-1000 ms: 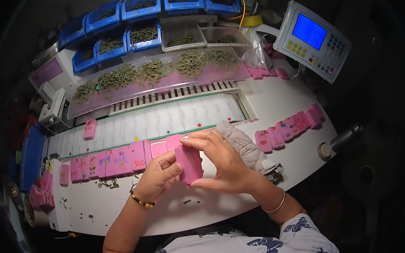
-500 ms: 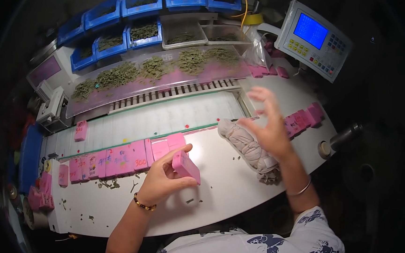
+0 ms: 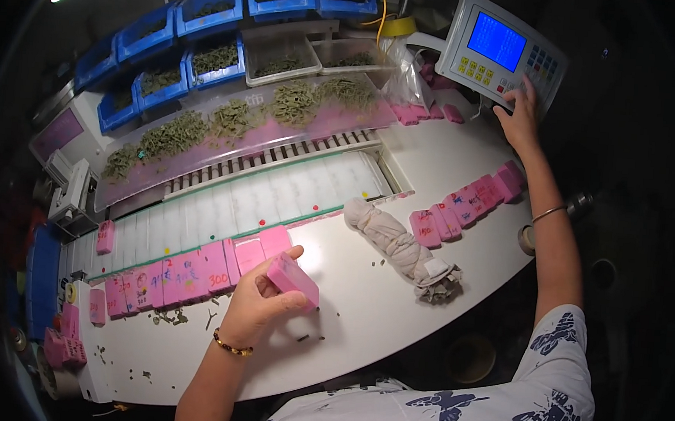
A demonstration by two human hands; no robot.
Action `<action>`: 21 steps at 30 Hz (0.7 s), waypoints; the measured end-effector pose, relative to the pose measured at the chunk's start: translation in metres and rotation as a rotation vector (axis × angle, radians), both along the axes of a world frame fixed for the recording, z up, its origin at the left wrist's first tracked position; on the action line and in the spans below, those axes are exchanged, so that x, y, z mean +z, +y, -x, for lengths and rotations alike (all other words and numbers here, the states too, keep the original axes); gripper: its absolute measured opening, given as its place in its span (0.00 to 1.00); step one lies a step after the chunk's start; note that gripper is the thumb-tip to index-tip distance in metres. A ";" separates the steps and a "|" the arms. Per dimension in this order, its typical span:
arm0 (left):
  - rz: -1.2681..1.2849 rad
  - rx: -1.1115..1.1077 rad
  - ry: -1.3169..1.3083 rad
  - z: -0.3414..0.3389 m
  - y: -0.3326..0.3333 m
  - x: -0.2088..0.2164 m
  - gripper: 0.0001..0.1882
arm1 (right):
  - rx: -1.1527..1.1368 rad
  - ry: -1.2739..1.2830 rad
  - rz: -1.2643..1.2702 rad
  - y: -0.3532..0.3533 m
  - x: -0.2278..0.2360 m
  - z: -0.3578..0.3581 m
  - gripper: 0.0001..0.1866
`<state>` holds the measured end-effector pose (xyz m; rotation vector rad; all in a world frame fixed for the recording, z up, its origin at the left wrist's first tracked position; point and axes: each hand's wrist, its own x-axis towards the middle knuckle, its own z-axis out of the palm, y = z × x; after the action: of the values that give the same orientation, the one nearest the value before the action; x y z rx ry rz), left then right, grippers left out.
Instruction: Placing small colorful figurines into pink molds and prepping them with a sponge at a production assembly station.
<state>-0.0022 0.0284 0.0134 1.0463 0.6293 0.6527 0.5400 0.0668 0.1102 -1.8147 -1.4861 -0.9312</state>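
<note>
My left hand (image 3: 251,308) grips a pink block (image 3: 295,279) between thumb and fingers, tilted above the white table (image 3: 363,290). Up at the back right, my right hand (image 3: 522,123) has its fingers apart and holds nothing. Its index finger is at the lower keys of a grey control panel (image 3: 449,66) with a lit blue screen; whether it presses a key I cannot tell. Several marked pink blocks (image 3: 212,268) stand in a row to the left of my left hand. A rolled grey cloth bundle (image 3: 397,246) lies between my arms.
More pink blocks (image 3: 471,204) line the table's right side. Beyond the white segmented belt (image 3: 220,210), a clear tray (image 3: 145,167) holds heaps of green dried plant pieces. Blue bins (image 3: 195,13) rise behind it. A dark bottle (image 3: 581,202) is beyond the right edge.
My right hand has gone from above the cloth bundle up to the control panel's keys. My left hand keeps its hold on the pink block. The whole view has shifted slightly.
</note>
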 end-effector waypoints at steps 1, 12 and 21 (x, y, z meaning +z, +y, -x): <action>0.004 0.000 0.001 0.000 -0.001 0.000 0.42 | 0.000 0.001 0.004 0.000 -0.003 -0.003 0.18; -0.061 0.094 -0.007 0.002 -0.002 -0.001 0.42 | 0.113 0.284 0.124 -0.007 0.003 0.032 0.18; -0.745 0.302 0.189 -0.001 0.000 -0.005 0.44 | 1.061 0.655 0.612 -0.067 -0.050 0.337 0.31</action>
<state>-0.0015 0.0282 0.0088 1.7372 0.7341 1.1057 0.2034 -0.0007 0.0606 -1.1332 -1.9729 0.6211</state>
